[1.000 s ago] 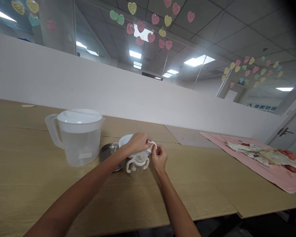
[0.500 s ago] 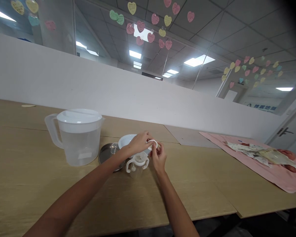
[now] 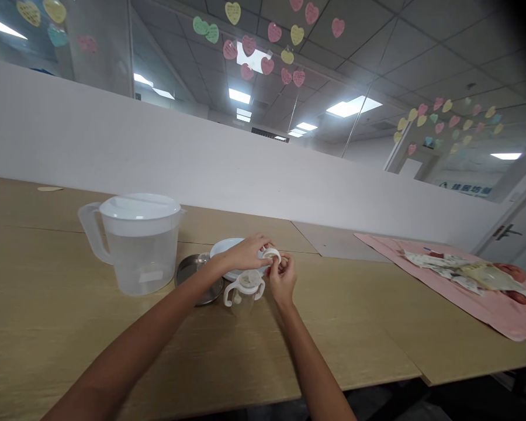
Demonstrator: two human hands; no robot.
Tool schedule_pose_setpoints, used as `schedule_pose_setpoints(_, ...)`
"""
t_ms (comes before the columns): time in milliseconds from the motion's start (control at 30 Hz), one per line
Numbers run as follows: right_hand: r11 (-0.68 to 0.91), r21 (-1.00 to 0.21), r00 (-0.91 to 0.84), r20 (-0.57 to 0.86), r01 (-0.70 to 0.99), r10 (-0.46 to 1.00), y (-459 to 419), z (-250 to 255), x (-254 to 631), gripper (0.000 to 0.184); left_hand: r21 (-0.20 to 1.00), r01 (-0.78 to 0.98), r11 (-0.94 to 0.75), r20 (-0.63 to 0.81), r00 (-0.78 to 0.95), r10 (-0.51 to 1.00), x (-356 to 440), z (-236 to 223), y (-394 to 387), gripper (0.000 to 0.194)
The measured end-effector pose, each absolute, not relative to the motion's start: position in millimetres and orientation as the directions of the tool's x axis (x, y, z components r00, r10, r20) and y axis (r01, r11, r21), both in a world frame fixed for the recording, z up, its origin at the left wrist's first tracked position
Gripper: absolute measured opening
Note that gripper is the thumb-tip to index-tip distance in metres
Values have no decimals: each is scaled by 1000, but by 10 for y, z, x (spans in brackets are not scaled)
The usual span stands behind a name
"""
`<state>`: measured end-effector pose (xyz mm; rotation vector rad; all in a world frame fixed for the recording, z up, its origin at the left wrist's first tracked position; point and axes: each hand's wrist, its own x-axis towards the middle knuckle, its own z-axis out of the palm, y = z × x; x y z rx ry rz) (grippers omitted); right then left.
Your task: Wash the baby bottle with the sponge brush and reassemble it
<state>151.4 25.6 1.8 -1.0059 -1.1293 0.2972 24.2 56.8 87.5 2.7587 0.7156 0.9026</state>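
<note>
White plastic ring pinched by left hand, right hand; best gripped lightly, clear of transparent two-handled cup, seven o'clock.

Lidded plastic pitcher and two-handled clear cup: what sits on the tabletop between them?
In the head view, a round metal tray sits between the pitcher and the cup, partly hidden where the left forearm crosses it.

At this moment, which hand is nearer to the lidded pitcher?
Left. The left hand is to the right of the lidded pitcher, past the round metal tray; the right hand is farther right, at the white ring's other side.
</note>
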Motion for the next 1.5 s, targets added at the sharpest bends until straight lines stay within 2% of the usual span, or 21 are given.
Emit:
schedule_pose_setpoints(100,551,-810,449,575,199,684,248,30,1524,27,385,365,-848,485,701,522,208,907,575,26)
schedule_pose_setpoints(200,532,-814,374,579,231,724,240,24,1525,29,439,328,-836,496,687,530,214,927,585,21)
schedule_pose_setpoints(367,507,-770,355,632,387,689,212,38,1545,33,351,379,-857,535,670,515,234,953,550,21)
schedule_pose_setpoints(733,519,-711,392,699,475,598,167,67,1513,27,255,468,-846,520,672,528,267,939,465,25)
schedule_pose_setpoints(933,490,-700,407,707,519,578,172,70,1508,25,144,486,-862,506,713,486,312,911,460,23)
schedule_pose_setpoints(1000,485,-717,432,693,501,578,187,64,1517,25,140,486,-863,503,715,485,315,902,470,23)
schedule_pose_setpoints(1133,485,-774,490,633,406,600,226,44,1538,29,238,437,-867,530,690,493,298,903,485,26)
schedule_pose_setpoints(1233,512,-791,503,609,334,613,230,36,1547,30,250,454,-855,535,672,513,290,922,476,23)
schedule_pose_setpoints(1367,570,-777,436,625,269,647,198,45,1544,33,213,492,-844,570,639,516,270,957,483,21)
schedule_pose_setpoints(1500,563,-818,390,558,114,732,202,79,1531,41,313,439,-842,580,614,535,216,993,519,19)
